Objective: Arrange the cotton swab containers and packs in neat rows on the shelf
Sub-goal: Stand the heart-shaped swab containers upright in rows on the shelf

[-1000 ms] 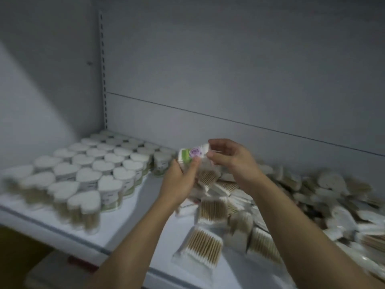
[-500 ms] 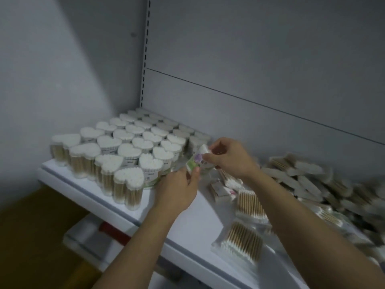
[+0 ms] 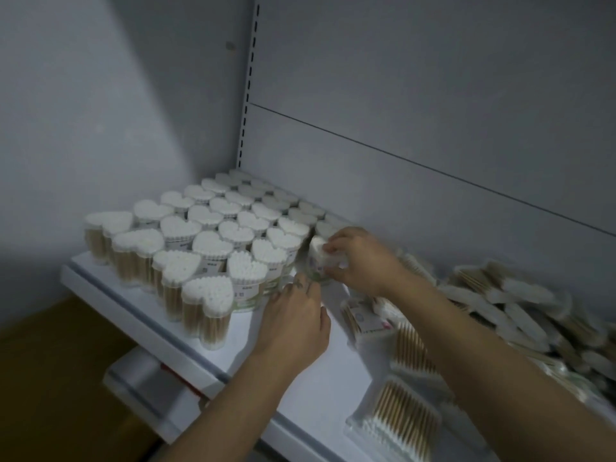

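Item in hand: one cotton swab container [image 3: 319, 253], white-topped with a printed label, tilted and blurred, sits just at the right edge of the standing stock, pinched from the right by the fingers and thumb of the right hand [image 3: 360, 261]. The left hand [image 3: 293, 318] lies below it, fingers stretched loosely forward toward the container's foot and holding nothing; contact cannot be told. Done: heart-shaped containers [image 3: 213, 241] stand upright, packed close in several rows from front edge to back, filling the left part of the shelf [image 3: 300, 388]. In progress, by judgement: the held container is being added to the rightmost row. Left: packs [image 3: 520, 305] lie heaped and overlapping along the right and back, unsorted; one flat pack [image 3: 403, 418] lies alone near the front edge, others just behind it. Estimate: containers are nearly finished and the packs not yet begun.
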`<state>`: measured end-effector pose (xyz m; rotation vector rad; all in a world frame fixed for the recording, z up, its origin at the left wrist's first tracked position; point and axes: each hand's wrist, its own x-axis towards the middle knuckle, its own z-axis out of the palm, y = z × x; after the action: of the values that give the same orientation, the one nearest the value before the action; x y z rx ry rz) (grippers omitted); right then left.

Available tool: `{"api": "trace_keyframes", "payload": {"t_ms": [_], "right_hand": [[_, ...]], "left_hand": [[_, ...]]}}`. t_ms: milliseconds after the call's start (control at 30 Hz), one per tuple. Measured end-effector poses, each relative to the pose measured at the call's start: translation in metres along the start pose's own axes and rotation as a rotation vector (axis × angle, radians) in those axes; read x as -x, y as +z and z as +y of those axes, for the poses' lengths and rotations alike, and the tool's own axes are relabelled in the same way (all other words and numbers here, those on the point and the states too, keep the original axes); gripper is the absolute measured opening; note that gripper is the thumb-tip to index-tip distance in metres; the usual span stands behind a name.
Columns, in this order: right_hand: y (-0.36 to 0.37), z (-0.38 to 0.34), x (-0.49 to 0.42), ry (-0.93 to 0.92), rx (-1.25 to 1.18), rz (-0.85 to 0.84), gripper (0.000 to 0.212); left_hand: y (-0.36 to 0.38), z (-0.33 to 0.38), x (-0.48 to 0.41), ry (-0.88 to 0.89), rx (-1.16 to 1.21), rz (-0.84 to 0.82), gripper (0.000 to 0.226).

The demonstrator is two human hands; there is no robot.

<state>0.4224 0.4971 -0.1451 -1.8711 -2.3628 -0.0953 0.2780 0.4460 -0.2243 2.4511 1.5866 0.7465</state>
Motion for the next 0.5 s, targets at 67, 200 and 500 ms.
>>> {"api": "trace_keyframes", "payload": {"t_ms": [67, 200, 500], "right_hand": [[-0.002, 0.003, 0.003, -0.014, -0.003, -0.054, 0.053], [-0.006, -0.002, 0.005, -0.024, 0.024, -0.124, 0.06], [-0.008, -0.014, 0.0, 0.017, 0.116, -0.172, 0.069]], "left_hand": [[-0.001, 0.001, -0.001, 0.014, 0.012, -0.007, 0.043], [0.002, 0.0, -0.004, 0.026, -0.009, -0.062, 0.057], [0.008, -0.004, -0.005, 0.034, -0.048, -0.059, 0.048]]}}
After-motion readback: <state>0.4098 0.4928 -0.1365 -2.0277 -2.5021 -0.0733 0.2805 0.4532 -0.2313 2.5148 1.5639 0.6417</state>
